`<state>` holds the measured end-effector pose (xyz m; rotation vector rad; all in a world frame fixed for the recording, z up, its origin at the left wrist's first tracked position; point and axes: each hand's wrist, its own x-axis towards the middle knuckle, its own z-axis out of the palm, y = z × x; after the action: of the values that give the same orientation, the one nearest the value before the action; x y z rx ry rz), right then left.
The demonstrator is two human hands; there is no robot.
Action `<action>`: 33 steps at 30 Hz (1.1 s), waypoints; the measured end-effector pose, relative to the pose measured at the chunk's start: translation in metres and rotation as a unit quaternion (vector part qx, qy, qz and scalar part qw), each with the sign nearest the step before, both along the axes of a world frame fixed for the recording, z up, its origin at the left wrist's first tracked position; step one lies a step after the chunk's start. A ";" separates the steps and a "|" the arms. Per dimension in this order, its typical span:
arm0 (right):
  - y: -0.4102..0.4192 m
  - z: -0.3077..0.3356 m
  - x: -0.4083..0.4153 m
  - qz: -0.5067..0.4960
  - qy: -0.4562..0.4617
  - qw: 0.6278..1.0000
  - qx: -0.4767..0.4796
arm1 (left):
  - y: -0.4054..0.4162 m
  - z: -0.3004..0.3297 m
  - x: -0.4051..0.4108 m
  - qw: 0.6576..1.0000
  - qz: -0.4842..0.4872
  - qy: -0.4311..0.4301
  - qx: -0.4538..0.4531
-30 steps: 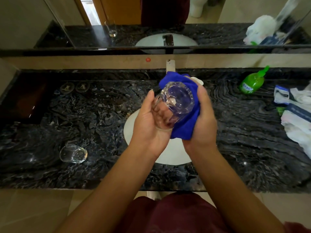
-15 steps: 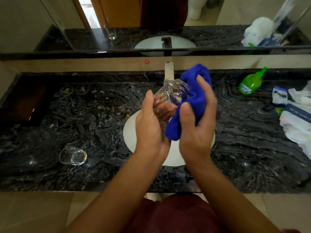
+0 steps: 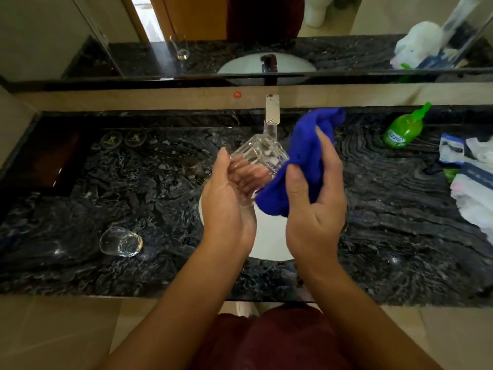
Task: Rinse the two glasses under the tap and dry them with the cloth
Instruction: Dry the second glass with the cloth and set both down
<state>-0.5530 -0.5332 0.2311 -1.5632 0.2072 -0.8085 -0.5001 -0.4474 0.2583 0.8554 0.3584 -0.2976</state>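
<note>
Glass tumbler [image 3: 257,158], square-sided, held over the basin [image 3: 269,236] below the tap [image 3: 272,109], left hand [image 3: 229,198] curled round its lower body. Right hand [image 3: 314,198], at 3 o'clock, pinches the blue cloth [image 3: 306,161] against it. Likely rigid, wet-slick, breakable: grip the walls, not the rim. Second glass [image 3: 121,241] lies on the desk [image 3: 400,236] at 8 o'clock.

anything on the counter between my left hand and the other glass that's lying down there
Nothing visible. Only bare dark marble counter lies between the left hand, which holds the square glass, and the glass on its side to its lower left.
</note>
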 end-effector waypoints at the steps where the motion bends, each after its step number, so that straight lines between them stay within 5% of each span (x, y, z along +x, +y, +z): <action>1: -0.002 0.003 0.003 0.007 -0.015 0.998 -0.061 | 0.000 0.000 -0.003 1.000 -0.017 -0.006 -0.009; 4: -0.001 0.004 0.013 0.014 0.001 0.975 -0.223 | 0.003 0.004 -0.008 0.998 -0.056 -0.017 -0.037; 13: 0.009 0.010 0.006 0.072 0.002 0.875 -0.479 | 0.016 0.001 -0.008 0.998 -0.055 -0.028 -0.012; 18: -0.002 0.052 0.020 0.136 0.169 0.796 -0.565 | 0.020 -0.004 -0.006 0.989 -0.081 -0.079 0.093; 22: -0.029 0.071 0.045 0.319 0.267 0.836 -0.359 | 0.021 -0.005 -0.011 0.982 -0.121 -0.095 0.113; 26: -0.050 0.052 0.045 0.467 0.267 0.842 0.054 | 0.017 -0.003 -0.019 0.984 -0.121 -0.085 0.102; 28: -0.047 0.028 0.037 0.422 0.258 0.839 0.226 | 0.015 -0.003 -0.019 0.989 -0.101 -0.059 0.085; 30: -0.042 0.009 0.031 0.320 0.279 0.857 0.294 | 0.016 -0.003 -0.017 0.993 -0.100 -0.023 0.063; 33: -0.039 0.006 0.029 0.276 0.236 0.902 0.235 | 0.018 -0.007 -0.017 0.993 -0.095 0.018 0.065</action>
<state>-0.5237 -0.5718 0.2371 -1.2311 0.2686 0.0810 -0.5169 -0.4295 0.2511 1.0163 0.3325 -0.4698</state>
